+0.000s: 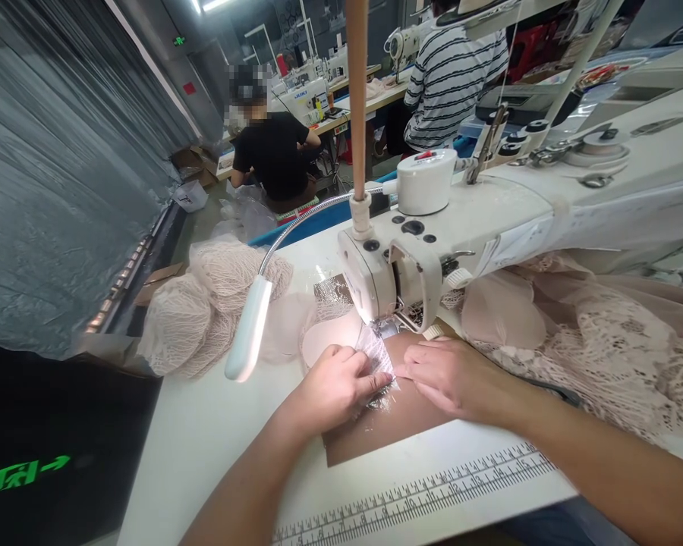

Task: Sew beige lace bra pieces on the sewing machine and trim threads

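Note:
A white sewing machine (489, 212) stands on a white table (216, 432). Under its needle lies a small piece of pale lace (376, 350) beside a pale pink padded cup (330, 341). My left hand (335, 387) pinches the lace at its near edge, fingers curled. Flat on the brown panel (387, 425) just right of the lace rests my right hand (452, 375), its fingertips touching the fabric.
A gooseneck lamp (250, 326) shines on the needle area. Heaps of pink lace lie at left (205, 303) and right (603, 341). A ruler strip (421, 489) runs along the table's front. Two people sit at sewing machines behind. A grey plastic curtain hangs left.

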Action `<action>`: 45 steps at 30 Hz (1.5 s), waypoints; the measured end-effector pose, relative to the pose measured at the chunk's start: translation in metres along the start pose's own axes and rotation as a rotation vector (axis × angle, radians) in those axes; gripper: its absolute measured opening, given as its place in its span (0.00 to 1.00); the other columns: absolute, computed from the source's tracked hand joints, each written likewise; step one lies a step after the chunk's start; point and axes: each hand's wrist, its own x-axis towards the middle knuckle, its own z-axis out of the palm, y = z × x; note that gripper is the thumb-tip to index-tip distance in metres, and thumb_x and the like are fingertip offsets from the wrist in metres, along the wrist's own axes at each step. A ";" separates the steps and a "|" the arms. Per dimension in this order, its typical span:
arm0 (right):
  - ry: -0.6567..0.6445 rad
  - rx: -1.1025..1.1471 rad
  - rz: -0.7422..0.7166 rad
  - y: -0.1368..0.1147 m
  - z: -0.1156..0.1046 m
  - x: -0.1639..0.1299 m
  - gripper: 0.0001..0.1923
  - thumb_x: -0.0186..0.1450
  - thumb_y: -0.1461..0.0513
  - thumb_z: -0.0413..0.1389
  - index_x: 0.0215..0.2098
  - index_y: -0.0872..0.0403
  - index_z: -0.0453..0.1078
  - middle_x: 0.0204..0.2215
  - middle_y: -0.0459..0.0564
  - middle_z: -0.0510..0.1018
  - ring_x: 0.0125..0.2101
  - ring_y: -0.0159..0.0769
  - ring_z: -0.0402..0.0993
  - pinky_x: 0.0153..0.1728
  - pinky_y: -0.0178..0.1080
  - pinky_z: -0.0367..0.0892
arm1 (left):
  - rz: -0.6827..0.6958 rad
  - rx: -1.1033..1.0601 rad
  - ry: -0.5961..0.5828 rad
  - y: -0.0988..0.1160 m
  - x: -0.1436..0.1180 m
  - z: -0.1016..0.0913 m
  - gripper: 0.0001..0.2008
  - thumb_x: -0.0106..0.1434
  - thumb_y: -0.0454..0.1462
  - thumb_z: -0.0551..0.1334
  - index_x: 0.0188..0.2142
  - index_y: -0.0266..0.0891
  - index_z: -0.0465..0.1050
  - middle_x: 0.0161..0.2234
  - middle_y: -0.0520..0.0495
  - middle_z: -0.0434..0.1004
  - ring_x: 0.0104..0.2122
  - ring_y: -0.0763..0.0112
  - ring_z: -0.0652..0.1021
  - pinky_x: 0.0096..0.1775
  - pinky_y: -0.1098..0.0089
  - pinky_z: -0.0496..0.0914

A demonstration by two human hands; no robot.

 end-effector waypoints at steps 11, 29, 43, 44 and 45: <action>-0.048 -0.057 -0.047 -0.004 0.003 0.001 0.12 0.62 0.69 0.48 0.37 0.55 0.72 0.28 0.49 0.71 0.29 0.36 0.61 0.31 0.39 0.52 | -0.026 -0.054 0.063 0.004 0.001 -0.004 0.15 0.66 0.36 0.55 0.51 0.46 0.70 0.42 0.44 0.72 0.38 0.64 0.69 0.41 0.64 0.64; -0.046 -0.076 -0.025 -0.004 0.007 -0.001 0.07 0.60 0.69 0.50 0.33 0.54 0.69 0.28 0.48 0.70 0.30 0.36 0.59 0.32 0.39 0.51 | -0.200 -0.007 0.105 0.016 0.014 -0.005 0.16 0.69 0.38 0.49 0.52 0.38 0.68 0.55 0.42 0.69 0.37 0.62 0.70 0.38 0.61 0.66; 0.024 -0.193 0.124 -0.004 0.013 0.008 0.13 0.59 0.70 0.48 0.36 0.54 0.72 0.29 0.49 0.70 0.25 0.35 0.58 0.27 0.40 0.48 | -0.158 -0.030 0.117 -0.001 0.015 0.002 0.19 0.66 0.33 0.53 0.56 0.39 0.64 0.58 0.43 0.66 0.42 0.59 0.70 0.42 0.59 0.67; 0.036 -0.208 0.133 -0.004 0.013 0.009 0.14 0.59 0.71 0.48 0.37 0.54 0.72 0.29 0.49 0.70 0.25 0.34 0.57 0.27 0.40 0.47 | -0.153 -0.029 0.122 -0.002 0.015 0.002 0.19 0.66 0.33 0.53 0.56 0.40 0.64 0.58 0.43 0.67 0.43 0.59 0.69 0.43 0.59 0.66; 0.054 -0.221 0.141 -0.004 0.014 0.010 0.15 0.59 0.71 0.48 0.38 0.54 0.72 0.28 0.49 0.70 0.25 0.34 0.57 0.27 0.40 0.46 | -0.149 -0.029 0.127 -0.003 0.015 0.003 0.18 0.66 0.33 0.53 0.56 0.40 0.64 0.57 0.44 0.67 0.44 0.59 0.69 0.43 0.59 0.66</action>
